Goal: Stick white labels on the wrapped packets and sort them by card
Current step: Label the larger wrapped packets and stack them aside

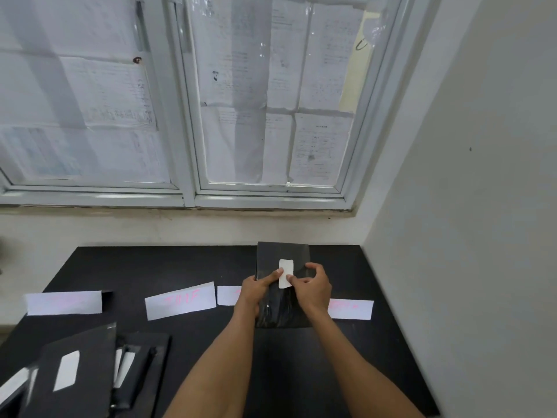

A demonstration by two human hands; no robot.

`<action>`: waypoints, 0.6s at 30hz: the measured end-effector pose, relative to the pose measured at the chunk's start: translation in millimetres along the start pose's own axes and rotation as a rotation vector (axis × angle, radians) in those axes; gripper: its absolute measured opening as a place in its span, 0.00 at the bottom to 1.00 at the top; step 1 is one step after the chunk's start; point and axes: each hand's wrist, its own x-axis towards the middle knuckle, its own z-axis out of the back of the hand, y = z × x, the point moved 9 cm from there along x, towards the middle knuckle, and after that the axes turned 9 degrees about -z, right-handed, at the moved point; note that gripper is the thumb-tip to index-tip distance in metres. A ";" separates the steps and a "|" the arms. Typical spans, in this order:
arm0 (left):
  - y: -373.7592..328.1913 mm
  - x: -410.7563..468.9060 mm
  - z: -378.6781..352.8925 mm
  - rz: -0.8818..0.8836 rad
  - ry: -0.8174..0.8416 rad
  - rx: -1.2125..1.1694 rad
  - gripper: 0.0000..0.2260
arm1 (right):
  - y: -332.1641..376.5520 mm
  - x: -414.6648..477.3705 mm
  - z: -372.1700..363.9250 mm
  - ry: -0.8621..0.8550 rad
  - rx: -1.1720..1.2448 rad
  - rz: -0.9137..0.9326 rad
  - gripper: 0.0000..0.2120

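Carefully now: your left hand [256, 292] grips the left edge of the packet [269, 256] with its thumb on the label [286, 267], and your right hand [315, 286] curls round the right side, thumb pressing the label's lower right edge. The label looks only partly smoothed, so if you press unevenly on the glossy wrap it may crease, trap a bubble or set crooked; loosen your left grip and the packet may slip. The packet sits between both hands, raised off the worktop [180, 263], with the label on its upper face just at your thumbs. Below it lie four cards [180, 300] in a row; two are partly hidden by your hands, so check the faint pink writing before sorting. Labelled packets are stacked in a pile [75, 372] near left.
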 end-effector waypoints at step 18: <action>-22.5 -1.6 26.1 -0.052 -0.064 0.009 0.16 | 30.1 -13.4 -22.3 0.019 -0.257 0.169 0.29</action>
